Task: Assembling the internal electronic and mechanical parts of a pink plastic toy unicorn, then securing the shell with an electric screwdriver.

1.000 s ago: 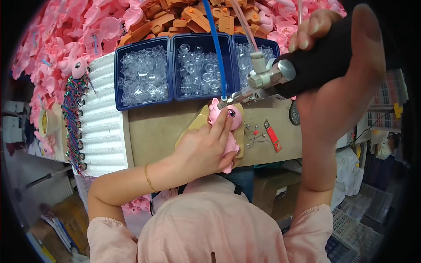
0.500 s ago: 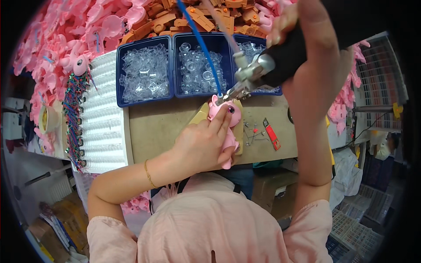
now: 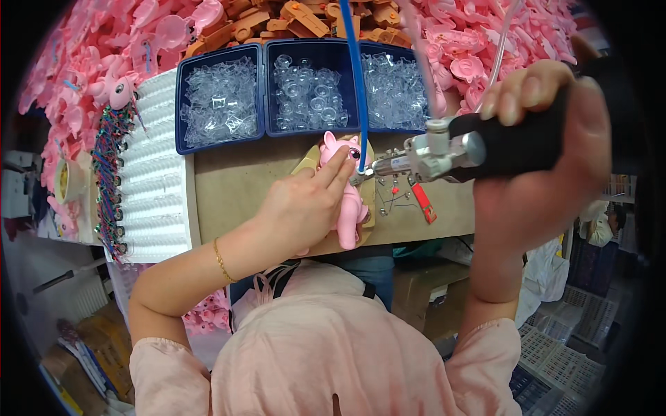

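Note:
A pink toy animal (image 3: 348,218) with a large dark eye lies on a tan block (image 3: 307,164) at the table's front. My left hand (image 3: 295,211) is pressed over it, the index and middle fingers stretched along its head; the thumb is hidden. My right hand (image 3: 541,187), slightly blurred, is wrapped round a black-gripped tool (image 3: 444,156) with a metal nose. That nose points left, its tip at the toy beside my fingertips. A blue hose (image 3: 359,83) runs down to the tip. The exact contact there is too small to see.
Dark blue bins (image 3: 220,148) of clear plastic pieces stand behind. Right of the block lie small metal bits (image 3: 394,197) and a red box cutter (image 3: 422,203). A white ribbed tray (image 3: 156,173) with coloured wires (image 3: 111,166) is left. Pink parts (image 3: 472,35) and orange-brown parts (image 3: 305,17) are heaped behind.
My right hand has moved right and lower, tipping the tool from steep to nearly level. Its tip has shifted from the toy's ear to near the face. My left hand stays on the toy.

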The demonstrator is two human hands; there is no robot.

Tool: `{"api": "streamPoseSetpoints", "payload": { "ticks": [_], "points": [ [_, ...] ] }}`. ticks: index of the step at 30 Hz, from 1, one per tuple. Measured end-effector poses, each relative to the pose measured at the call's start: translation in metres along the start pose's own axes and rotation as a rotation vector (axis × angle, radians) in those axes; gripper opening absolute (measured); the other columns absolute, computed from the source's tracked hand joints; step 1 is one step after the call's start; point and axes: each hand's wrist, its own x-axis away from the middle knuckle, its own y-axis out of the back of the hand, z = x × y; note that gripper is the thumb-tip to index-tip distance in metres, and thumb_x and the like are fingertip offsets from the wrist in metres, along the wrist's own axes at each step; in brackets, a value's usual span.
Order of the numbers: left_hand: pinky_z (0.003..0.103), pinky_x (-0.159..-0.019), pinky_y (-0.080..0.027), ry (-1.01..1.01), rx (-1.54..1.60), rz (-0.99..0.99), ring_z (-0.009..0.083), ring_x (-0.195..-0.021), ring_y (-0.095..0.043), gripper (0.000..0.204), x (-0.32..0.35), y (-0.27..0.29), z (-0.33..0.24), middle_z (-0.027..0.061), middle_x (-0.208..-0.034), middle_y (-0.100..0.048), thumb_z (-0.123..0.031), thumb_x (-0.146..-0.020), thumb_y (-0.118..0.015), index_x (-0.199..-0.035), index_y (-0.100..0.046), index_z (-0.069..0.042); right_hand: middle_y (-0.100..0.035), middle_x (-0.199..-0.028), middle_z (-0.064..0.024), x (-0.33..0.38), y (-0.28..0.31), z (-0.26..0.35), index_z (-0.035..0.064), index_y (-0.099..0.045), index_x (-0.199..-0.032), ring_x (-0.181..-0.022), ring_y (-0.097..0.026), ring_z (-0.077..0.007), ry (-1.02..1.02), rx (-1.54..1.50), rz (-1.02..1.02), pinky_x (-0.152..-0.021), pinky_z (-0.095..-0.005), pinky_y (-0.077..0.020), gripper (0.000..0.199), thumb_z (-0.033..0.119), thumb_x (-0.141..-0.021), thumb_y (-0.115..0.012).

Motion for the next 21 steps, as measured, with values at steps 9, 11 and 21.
{"api": "streamPoseSetpoints", "payload": {
  "ticks": [9, 11, 21],
  "points": [
    [0.029, -0.059, -0.051, 0.065, -0.015, -0.051, 0.0193, -0.076, -0.061, 0.056, 0.006, -0.006, 0.001, 0.0112, -0.131, -0.047, -0.021, -0.072, -0.059, -0.123, -0.049, 0.0, -0.049, -0.077, -0.0052, -0.009, 0.014, -0.013, 0.0025, -0.048, -0.091, -0.066, -0.046, -0.0147, 0.049, 0.104, 0.073, -0.066, -0.0297, -0.041, 0.024, 0.026, -0.088, -0.046],
    [0.03, -0.059, -0.051, 0.064, 0.02, -0.055, 0.0196, -0.075, -0.062, 0.055, 0.003, -0.005, -0.002, 0.0115, -0.131, -0.047, -0.02, -0.072, -0.059, -0.122, -0.049, 0.0, -0.049, -0.084, -0.0049, -0.027, 0.059, 0.039, 0.0037, -0.051, -0.097, -0.08, -0.047, -0.0147, -0.153, -0.103, 0.234, -0.075, -0.0299, -0.0393, 0.027, 0.029, -0.087, -0.047],
    [0.03, -0.059, -0.051, 0.032, 0.019, -0.148, 0.0199, -0.076, -0.063, 0.052, 0.005, -0.013, 0.001, 0.0114, -0.128, -0.05, -0.019, -0.072, -0.058, -0.12, -0.05, -0.001, -0.044, -0.077, -0.0043, 0.042, -0.01, 0.017, 0.0028, -0.046, -0.105, -0.064, -0.041, -0.0127, 0.175, 0.223, -0.055, -0.063, -0.028, -0.0374, 0.033, 0.03, -0.087, -0.045]
  ]
}}
